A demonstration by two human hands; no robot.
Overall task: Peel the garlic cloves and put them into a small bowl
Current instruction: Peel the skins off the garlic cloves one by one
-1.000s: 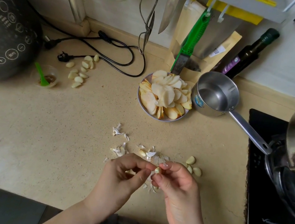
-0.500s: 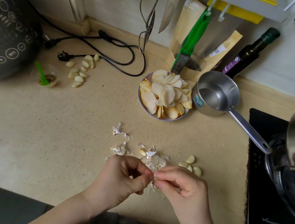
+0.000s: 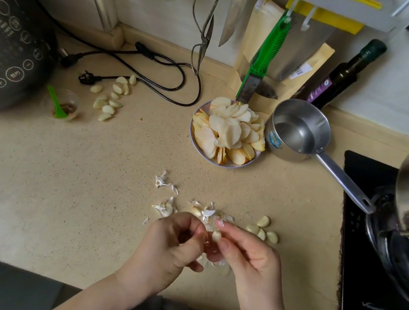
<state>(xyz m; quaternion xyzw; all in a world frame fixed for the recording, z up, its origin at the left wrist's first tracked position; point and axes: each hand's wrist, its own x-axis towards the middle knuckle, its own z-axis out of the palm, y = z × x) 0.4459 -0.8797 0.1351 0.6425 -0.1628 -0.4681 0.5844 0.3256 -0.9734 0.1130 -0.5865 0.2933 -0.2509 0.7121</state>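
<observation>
Low over the beige counter, my right hand (image 3: 249, 264) pinches a pale garlic clove (image 3: 216, 235) between thumb and fingers. My left hand (image 3: 170, 247) has its fingers curled against the clove's left side, gripping it or its skin. Torn white skins (image 3: 161, 206) lie scattered just beyond both hands. Several peeled cloves (image 3: 262, 230) rest to the right of my right hand. Another group of cloves (image 3: 110, 100) lies at the far left by a small clear cup (image 3: 65, 105) with a green spoon in it.
A plate of sliced fruit (image 3: 226, 131) sits in the middle back, a steel saucepan (image 3: 297, 131) beside it with its handle pointing right. A black cooktop (image 3: 382, 254) with a pot is at right, a dark cooker (image 3: 5, 51) and cables at left. Scissors and knives hang on the wall.
My hands have turned the clove between them and parted slightly, so the clove now shows between the fingertips. Nothing else on the counter has moved.
</observation>
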